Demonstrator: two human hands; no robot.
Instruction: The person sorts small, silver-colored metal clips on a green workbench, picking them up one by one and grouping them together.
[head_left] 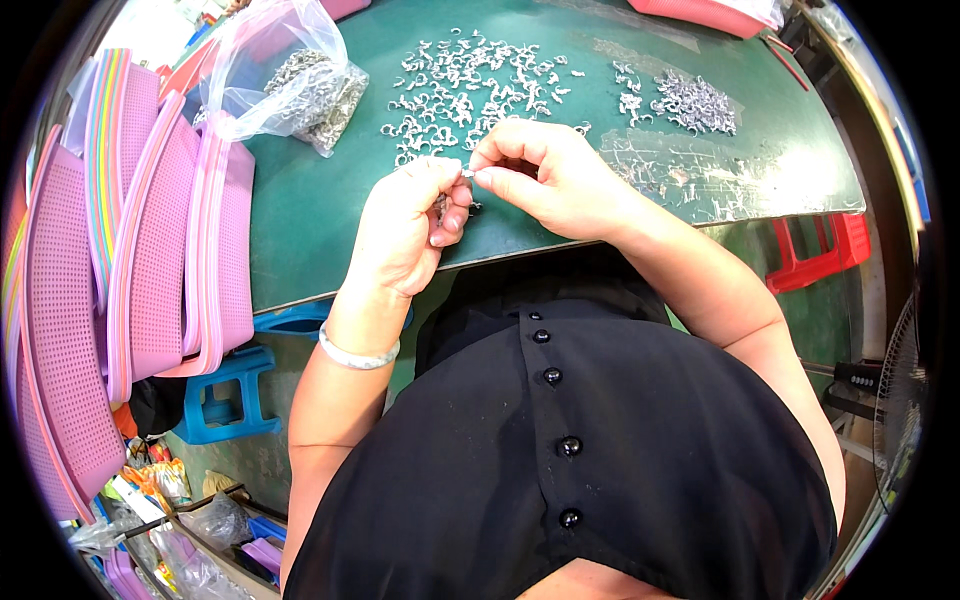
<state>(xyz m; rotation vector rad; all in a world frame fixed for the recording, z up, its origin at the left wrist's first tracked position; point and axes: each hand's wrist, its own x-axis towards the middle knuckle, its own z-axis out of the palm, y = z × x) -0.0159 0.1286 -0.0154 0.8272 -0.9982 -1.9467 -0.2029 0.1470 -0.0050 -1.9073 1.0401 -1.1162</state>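
Left hand: the left hand (412, 215) is raised just above the near part of the table (315, 230), centre of the frame; thumb and fingertip are pinched on a small silvery piece (467, 173); something grey shows in the curl of the other fingers, too small to make out; a pale bangle (358, 353) circles the wrist.
Right hand: the right hand (550, 180) comes in from the right, thumb and forefinger closed at the same piece; the two hands nearly meet there, fingertip to fingertip.
Piece: at the centre of the frame, between both sets of fingertips — its exact shape is hidden.
Table: green; loose pieces (470, 90) lie scattered at upper centre, just beyond the hands; a denser heap (695, 103) lies at upper right, with a small cluster (628, 92) just left of it.
Bag: a clear bag (325, 95) at upper left, partly filled with small greyish parts.
Baskets: pink baskets (150, 250) with perforated sides, stacked along the left edge.
Stools: a blue stool (228, 400) at lower left; a red stool (825, 250) at right, beyond the table's edge.
Clothing: a black top (660, 450) with round buttons fills the lower centre.
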